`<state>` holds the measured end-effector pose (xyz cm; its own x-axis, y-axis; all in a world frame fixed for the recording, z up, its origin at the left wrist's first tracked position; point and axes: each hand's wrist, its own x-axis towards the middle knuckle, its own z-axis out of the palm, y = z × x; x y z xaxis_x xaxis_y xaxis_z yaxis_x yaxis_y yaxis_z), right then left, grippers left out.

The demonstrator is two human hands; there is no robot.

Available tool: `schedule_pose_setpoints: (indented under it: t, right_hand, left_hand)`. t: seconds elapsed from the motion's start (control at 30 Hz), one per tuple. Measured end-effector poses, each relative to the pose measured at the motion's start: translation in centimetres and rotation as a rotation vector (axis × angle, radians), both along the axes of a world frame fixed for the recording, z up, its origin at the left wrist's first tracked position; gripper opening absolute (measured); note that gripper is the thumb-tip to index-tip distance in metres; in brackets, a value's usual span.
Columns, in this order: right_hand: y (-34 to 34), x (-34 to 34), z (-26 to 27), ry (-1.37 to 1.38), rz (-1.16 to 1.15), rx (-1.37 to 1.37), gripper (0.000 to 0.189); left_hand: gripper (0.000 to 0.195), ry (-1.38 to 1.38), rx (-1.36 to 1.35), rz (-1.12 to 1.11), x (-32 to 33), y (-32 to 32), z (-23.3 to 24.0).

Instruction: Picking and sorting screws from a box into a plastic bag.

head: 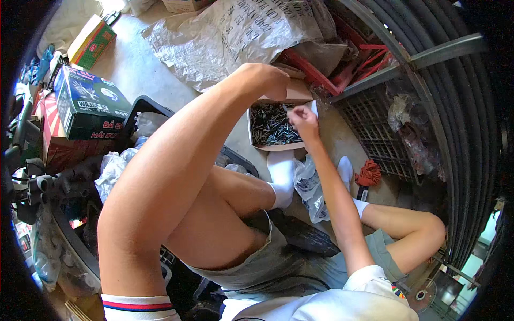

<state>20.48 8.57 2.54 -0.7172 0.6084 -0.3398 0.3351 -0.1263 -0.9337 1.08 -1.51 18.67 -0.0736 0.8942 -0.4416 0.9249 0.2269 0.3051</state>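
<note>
A cardboard box (251,134) on the floor holds many loose dark metal fasteners (273,126), which look like nails or screws. My right hand (304,120) is over its right side, thumb and fingertips drawn together. Something small and pale shows at those fingertips, too small to name. Above the far edge of the box is my left hand (272,82), bent down at the wrist with its fingers curled. Its fingertips are mostly hidden, so I cannot tell what it holds.
Crumpled woven plastic sacking (225,44) lies beyond the box, beside red metal frames (313,72). Dark metal bars (445,120) and a plastic crate (373,132) stand right. Printed cartons (96,108) are stacked left. A plastic bag (311,188) lies between my feet, near a red cloth (368,173).
</note>
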Motion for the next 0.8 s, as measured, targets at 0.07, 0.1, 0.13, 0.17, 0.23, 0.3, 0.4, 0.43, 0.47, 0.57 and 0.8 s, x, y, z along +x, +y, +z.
schedule_pose_setpoints:
  t: [0.07,0.1,0.13,0.17,0.23,0.3,0.4,0.43,0.47,0.57,0.8]
  right_hand:
    - [-2.2,-1.0,4.0,0.214,-0.012,-0.032,0.022]
    - [-2.7,-1.5,5.7,0.296,-0.002,0.047,0.022]
    - [-2.7,-1.7,6.4,0.294,-0.014,0.052,0.022]
    - [-2.7,-2.0,7.1,0.375,-0.03,0.129,0.018]
    - [-3.5,-2.6,8.7,0.479,-0.037,0.19,0.015]
    - [-3.2,-2.5,9.4,0.461,-0.078,0.037,0.017]
    - [-2.2,-1.2,9.0,0.43,-0.036,0.058,0.022]
    - [-2.2,-0.9,8.7,0.415,0.006,0.029,0.022]
    - [-2.1,-0.6,8.4,0.415,0.008,0.026,0.022]
    - [-2.5,-0.8,7.5,0.543,0.052,-0.66,0.028]
    - [0.5,-0.7,-2.5,-0.129,0.453,0.473,0.028]
  left_hand:
    - [0.039,-0.053,0.123,0.087,1.1,-0.9,0.3]
    - [0.039,-0.054,0.122,0.079,1.8,-0.5,1.2]
    - [0.04,-0.206,0.016,0.255,2.7,0.6,1.9]
    - [0.041,-0.356,-0.094,0.429,3.4,1.3,2.6]
    - [0.039,-0.318,0.036,0.423,2.4,1.5,1.0]
    - [0.039,-0.292,0.171,0.404,1.9,1.9,0.3]
    - [0.038,-0.359,0.137,0.395,2.3,2.5,0.5]
    - [0.037,-0.317,0.249,0.365,2.2,2.0,-0.1]
    - [0.037,-0.274,0.359,0.335,2.2,1.6,-0.7]
    - [0.033,-0.02,0.485,0.118,1.4,0.3,-1.6]
    - [0.024,0.101,0.411,0.113,1.6,1.0,-0.1]
